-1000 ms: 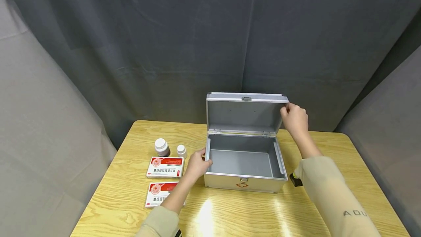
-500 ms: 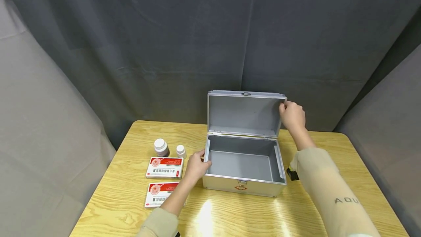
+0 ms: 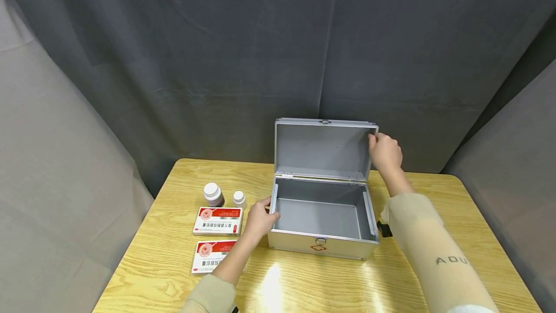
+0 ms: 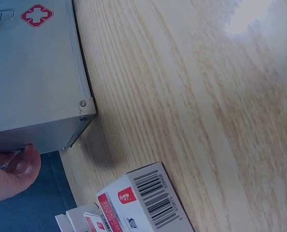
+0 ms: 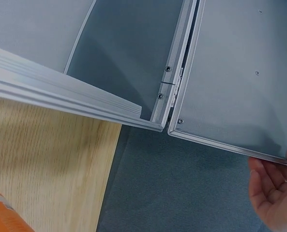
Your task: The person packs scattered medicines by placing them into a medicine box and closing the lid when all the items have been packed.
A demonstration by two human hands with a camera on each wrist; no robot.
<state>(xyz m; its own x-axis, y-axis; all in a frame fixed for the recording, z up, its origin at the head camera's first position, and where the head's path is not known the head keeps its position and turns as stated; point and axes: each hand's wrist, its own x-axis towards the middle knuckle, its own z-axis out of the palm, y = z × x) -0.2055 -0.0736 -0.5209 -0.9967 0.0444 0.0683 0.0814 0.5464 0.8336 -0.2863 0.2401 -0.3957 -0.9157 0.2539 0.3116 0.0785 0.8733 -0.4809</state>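
A silver metal first-aid box (image 3: 286, 241) with a red cross on its front stands on the table, its lid (image 3: 321, 151) raised upright at the back. Its grey inside is bare. My left hand (image 3: 260, 219) grips the left wall, thumb over the rim and fingers outside; in the left wrist view those fingers (image 4: 29, 162) curl against the side. At the lid's right edge, my right hand (image 3: 385, 152) pinches the frame between thumb and fingers, seen also in the right wrist view, where the hand (image 5: 279, 193) is partly cut off.
Left of the box lie two red-and-white medicine cartons (image 3: 218, 221), the nearer carton (image 3: 208, 257) partly behind my left forearm. Behind them stand a larger white-capped bottle (image 3: 214, 194) and a small white bottle (image 3: 239, 199). An orange container (image 5: 5, 215) shows at the right wrist view's corner.
The lid has tipped a little further back with my right hand on it, and the box has shifted slightly toward me. My left hand keeps its grip.
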